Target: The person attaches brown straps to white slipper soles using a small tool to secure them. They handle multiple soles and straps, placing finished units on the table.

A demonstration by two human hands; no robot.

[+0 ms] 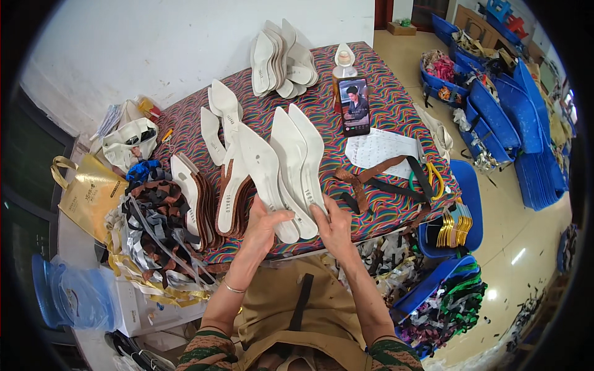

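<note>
Both hands occupied, three white pointed shoe insoles fanned between them, held over the near edge of the table (390,83) with its wavy multicoloured cloth. Toes point away from the person, heels toward the body.

Left hand (262,224): closed on the heel end of the left insole (261,164), thumb laid across its top face; fingers underneath are hidden. Right hand (334,227): pinching the heel end of the right insole (307,145), thumb on top. The middle insole (284,143) lies between, partly overlapped by the left one; cannot tell which hand bears its weight, nor whether more layers sit beneath.

Surroundings: brown-edged insole stack (234,207) just left of the left hand, another dark-edged stack (193,201) beside it. Farther back, a larger pile of white insoles (272,59). Right of the hands: brown strip (388,163), yellow-handled scissors (437,182), sheet of paper (378,147), and a phone (354,108) propped upright.

Handling notes (judgement): thumbs are best kept flat and light near the heels, so the pale faces take no dents or smudges. An even fan leaves each outline readable; matching heel ends makes alignment easier. Pieces probably flex at the narrow waist, so support there would help. Loose strips are best kept clear of the insoles.
</note>
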